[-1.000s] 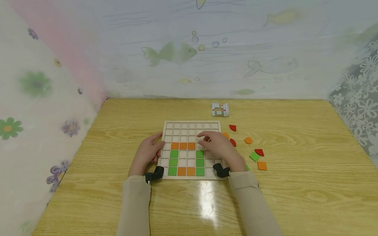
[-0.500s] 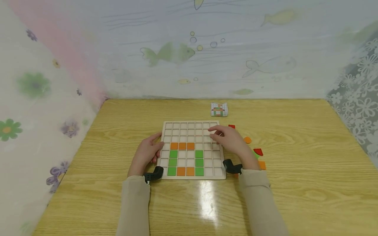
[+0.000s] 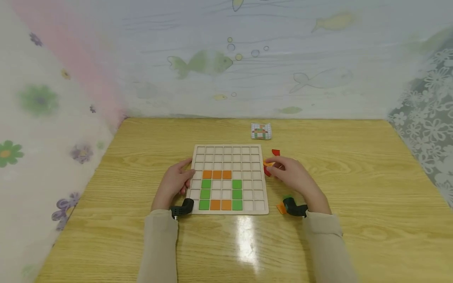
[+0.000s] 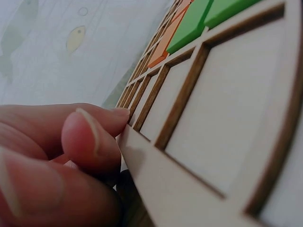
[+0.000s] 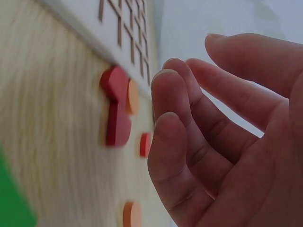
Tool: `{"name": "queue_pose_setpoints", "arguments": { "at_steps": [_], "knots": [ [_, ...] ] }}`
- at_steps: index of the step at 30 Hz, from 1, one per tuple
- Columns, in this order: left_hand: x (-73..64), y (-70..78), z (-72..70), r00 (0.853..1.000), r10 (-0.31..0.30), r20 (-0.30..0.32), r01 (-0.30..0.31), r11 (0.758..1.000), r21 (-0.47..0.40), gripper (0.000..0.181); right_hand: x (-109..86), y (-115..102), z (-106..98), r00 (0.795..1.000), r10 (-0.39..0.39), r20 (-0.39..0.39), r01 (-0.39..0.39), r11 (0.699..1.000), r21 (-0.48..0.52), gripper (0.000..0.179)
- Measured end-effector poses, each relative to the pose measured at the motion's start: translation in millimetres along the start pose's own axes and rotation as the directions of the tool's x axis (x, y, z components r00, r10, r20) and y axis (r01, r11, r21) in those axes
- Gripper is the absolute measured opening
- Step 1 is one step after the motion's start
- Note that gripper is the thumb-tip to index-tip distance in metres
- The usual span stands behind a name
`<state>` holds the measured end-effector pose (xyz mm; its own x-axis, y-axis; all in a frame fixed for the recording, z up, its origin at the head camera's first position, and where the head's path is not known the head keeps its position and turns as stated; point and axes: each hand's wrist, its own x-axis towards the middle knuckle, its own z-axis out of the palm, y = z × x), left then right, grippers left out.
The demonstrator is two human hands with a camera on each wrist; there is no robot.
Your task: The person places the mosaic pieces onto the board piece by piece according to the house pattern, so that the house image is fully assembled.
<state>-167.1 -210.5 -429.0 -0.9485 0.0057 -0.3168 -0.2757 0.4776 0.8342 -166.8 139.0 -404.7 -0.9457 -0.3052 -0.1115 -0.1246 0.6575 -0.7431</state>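
A wooden grid board (image 3: 226, 213) lies flat, with orange tiles (image 3: 217, 174) and green tiles (image 3: 236, 193) set in some of its cells. My left hand (image 3: 173, 181) rests at the board's left edge, and in the left wrist view a fingertip (image 4: 120, 113) touches that edge. Beyond the right edge, my right hand (image 3: 297, 176) hovers over the loose pieces. Its fingers are gently bent and apart from the thumb, with nothing between them. Close by in the right wrist view are two red pieces (image 5: 118, 125) end to end and an orange disc (image 5: 133, 97).
Behind the board lies a small picture card (image 3: 261, 131) with a coloured grid pattern. Another red piece (image 3: 275, 152) sits past the right hand, and an orange tile (image 3: 281, 208) lies partly under the right wrist camera (image 3: 294, 208). A painted wall (image 3: 198, 102) borders the table's far side.
My right hand has drawn back from above the board's cells to the right, over the loose pieces beside it. The left hand stays at the left edge; the tiles on the board are unchanged.
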Motion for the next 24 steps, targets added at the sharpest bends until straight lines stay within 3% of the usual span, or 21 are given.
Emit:
{"name": "queue_pose_setpoints", "arguments": {
  "at_steps": [3,12,24],
  "knots": [
    [0.3,-0.5,-1.8,1.0,0.0,0.002,0.0,1.0,0.006,0.049,-6.6,4.4,-2.0,1.0,0.008,0.0,-0.008,1.0,0.004,0.032],
    [2.6,-0.9,-0.5,1.0,-0.006,0.0,0.006,1.0,0.003,0.049,-26.0,18.5,-7.4,0.999,0.009,-0.03,-0.014,0.989,-0.149,0.029],
    [4.1,-2.1,0.3,1.0,-0.009,-0.003,0.009,1.0,0.026,0.049,-46.1,31.0,-18.5,0.999,-0.004,-0.05,-0.008,0.971,-0.238,0.03]
  ]
}}
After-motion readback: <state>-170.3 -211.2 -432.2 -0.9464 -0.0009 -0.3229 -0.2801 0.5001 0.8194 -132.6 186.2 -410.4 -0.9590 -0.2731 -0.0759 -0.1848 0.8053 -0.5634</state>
